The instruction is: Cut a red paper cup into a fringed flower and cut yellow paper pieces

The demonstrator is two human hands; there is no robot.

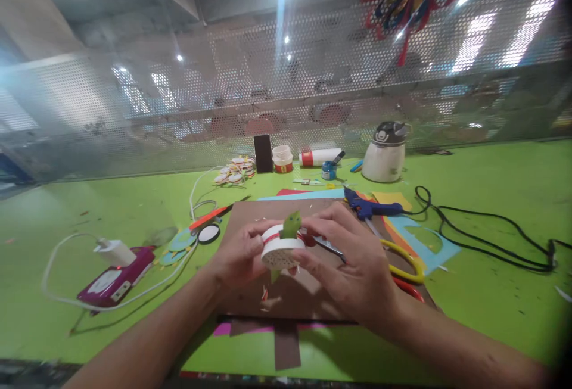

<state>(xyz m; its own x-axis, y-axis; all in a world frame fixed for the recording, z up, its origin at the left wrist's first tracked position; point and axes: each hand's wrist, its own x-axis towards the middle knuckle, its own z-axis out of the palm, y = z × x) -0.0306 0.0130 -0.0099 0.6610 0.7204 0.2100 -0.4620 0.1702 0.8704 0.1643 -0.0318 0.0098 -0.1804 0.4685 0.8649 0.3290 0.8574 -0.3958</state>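
Note:
Both hands hold a small white round craft piece (279,254) above a brown sheet (245,213). The piece has a speckled face and a red band round its side. A green leaf-shaped piece (292,226) stands up from it, and another green bit shows below. My left hand (241,252) pinches the left side with closed fingers. My right hand (348,258) is curled round the right side, its thumb near the speckled face. Scissors with yellow and red handles (409,279) lie partly hidden beneath my right hand.
A blue glue gun (373,207) with a black cable rests at right on coloured paper (440,246). On the left are an orange cutter (210,217), a round black-rimmed disc (208,234) and a purple power strip (116,279). Jars, a phone and a white-and-black kettle-like container (384,156) stand behind.

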